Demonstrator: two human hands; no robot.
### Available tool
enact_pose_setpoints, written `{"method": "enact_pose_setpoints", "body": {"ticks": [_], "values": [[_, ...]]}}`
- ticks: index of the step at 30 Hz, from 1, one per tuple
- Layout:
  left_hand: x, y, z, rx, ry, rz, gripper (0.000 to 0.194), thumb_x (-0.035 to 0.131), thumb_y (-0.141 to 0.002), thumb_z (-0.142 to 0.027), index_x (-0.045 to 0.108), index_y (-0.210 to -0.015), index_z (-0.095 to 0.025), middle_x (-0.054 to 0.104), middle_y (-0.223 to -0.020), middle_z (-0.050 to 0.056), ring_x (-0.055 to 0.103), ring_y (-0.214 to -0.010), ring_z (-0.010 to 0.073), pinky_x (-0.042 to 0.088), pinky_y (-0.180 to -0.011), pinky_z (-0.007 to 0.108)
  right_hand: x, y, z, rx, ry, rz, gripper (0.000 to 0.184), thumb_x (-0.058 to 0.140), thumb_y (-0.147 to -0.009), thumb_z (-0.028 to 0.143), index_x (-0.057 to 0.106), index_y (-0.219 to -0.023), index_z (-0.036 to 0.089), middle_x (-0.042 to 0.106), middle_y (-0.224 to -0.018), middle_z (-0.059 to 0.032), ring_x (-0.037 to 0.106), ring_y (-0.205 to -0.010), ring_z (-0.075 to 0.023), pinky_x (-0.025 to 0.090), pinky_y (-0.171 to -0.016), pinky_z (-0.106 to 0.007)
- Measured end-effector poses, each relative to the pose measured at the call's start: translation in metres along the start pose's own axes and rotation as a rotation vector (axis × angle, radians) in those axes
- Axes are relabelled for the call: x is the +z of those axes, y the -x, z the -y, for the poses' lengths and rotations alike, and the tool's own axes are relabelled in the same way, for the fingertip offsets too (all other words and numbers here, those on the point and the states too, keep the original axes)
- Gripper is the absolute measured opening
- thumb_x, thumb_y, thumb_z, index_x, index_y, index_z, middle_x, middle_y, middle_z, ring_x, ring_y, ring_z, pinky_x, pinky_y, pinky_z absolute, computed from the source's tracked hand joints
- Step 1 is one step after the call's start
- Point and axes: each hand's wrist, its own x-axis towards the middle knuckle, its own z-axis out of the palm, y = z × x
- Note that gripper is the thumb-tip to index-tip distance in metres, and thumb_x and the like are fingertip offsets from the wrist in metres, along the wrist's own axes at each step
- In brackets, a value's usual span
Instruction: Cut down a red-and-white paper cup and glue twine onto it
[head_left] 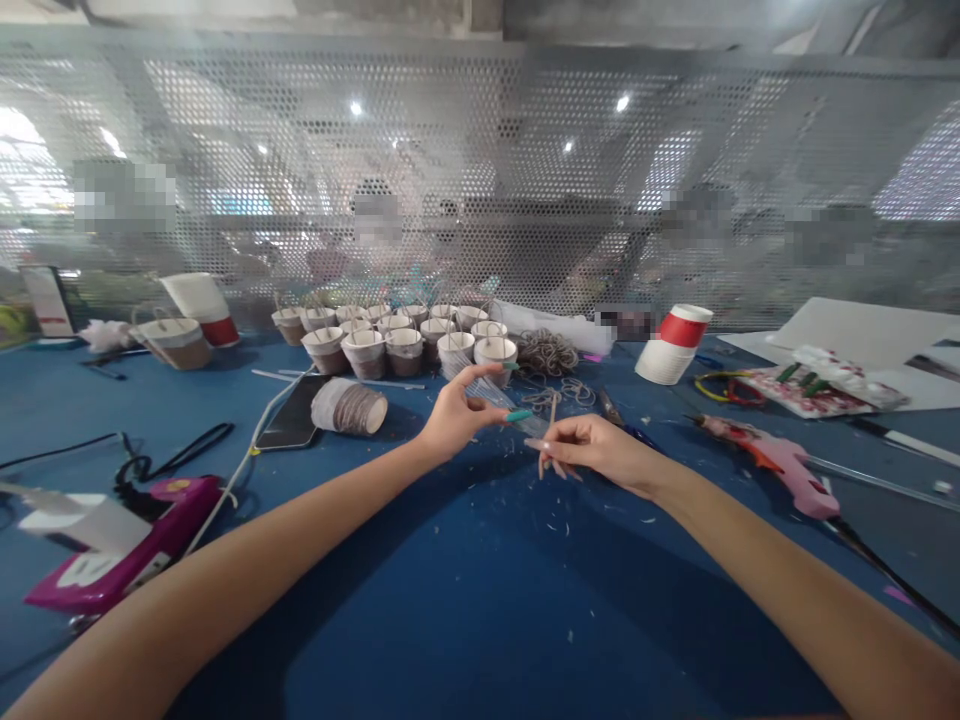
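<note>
My left hand is raised over the blue table, with green-nailed thumb and index finger curved and apart. A translucent, streaky strip shows beside the left thumb and runs toward my right fingertips; I cannot tell what it is. My right hand is closed in a pinch on a thin brown piece of twine, which sticks up above the fingers. Close behind the hands stand several small paper cups wrapped with twine and fitted with loop handles. A wrapped cup lies on its side to the left.
Tangled twine lies behind my hands. A pink glue gun with its cord is at right, near stacked red-and-white cups. At left are a phone, a magenta power strip and cables. A perforated metal screen stands behind the table.
</note>
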Motion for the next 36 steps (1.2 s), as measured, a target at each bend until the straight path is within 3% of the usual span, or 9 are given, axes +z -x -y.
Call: {"method": "enact_pose_setpoints", "body": {"ticks": [4,10,21,29,36], "values": [[0.0013,0.0005,-0.0006,-0.01,-0.009,0.012,0.066,0.076,-0.062,-0.018,0.047,-0.123,-0.016,0.063,-0.054,-0.003,0.061,-0.052,0.0118,0.045,-0.052,0.021,-0.0014,-0.0014,-0.0017,0.1,-0.031,-0.051,0.031,0.065,-0.073,0.044,0.068,-0.077,0.013,0.07,-0.08,-0.0086,0.065,-0.07,-0.0143,0.053,-0.066,-0.028],[0.0027,0.0015,0.0006,0.001,-0.04,0.041,0.066,0.076,-0.062,-0.02,0.048,-0.121,-0.016,0.063,-0.058,-0.003,0.063,-0.056,0.0124,0.047,-0.055,0.022,0.0,-0.0017,-0.0018,0.199,-0.051,-0.117,0.036,0.074,-0.065,0.042,0.068,-0.08,0.01,0.071,-0.076,-0.0113,0.067,-0.061,-0.0164,0.057,-0.061,-0.029],[0.0044,0.0025,-0.0004,-0.007,-0.102,0.018,0.063,0.076,-0.062,-0.022,0.049,-0.119,-0.016,0.067,-0.074,0.0,0.065,-0.06,0.0121,0.045,-0.052,0.018,-0.0027,-0.001,-0.0066,0.105,0.038,-0.198,0.035,0.072,-0.064,0.046,0.071,-0.074,0.012,0.072,-0.075,-0.011,0.069,-0.064,-0.0189,0.057,-0.062,-0.028],[0.0051,0.0026,-0.0023,-0.009,-0.137,0.021,0.063,0.076,-0.061,-0.02,0.049,-0.119,-0.016,0.067,-0.076,0.001,0.064,-0.057,0.0107,0.043,-0.049,0.016,-0.0033,-0.0022,-0.0091,0.06,0.116,-0.333,0.017,0.074,-0.063,0.034,0.069,-0.063,0.017,0.07,-0.064,-0.0064,0.067,-0.058,-0.0183,0.057,-0.063,-0.031],[0.0054,0.0017,-0.001,-0.013,-0.146,0.042,0.063,0.077,-0.061,-0.019,0.049,-0.118,-0.017,0.066,-0.097,0.007,0.065,-0.059,0.0095,0.046,-0.05,0.016,-0.003,-0.0015,-0.0088,0.045,0.161,-0.362,0.015,0.071,-0.065,0.031,0.068,-0.061,0.017,0.069,-0.061,-0.0058,0.066,-0.056,-0.0172,0.056,-0.06,-0.029]]}}
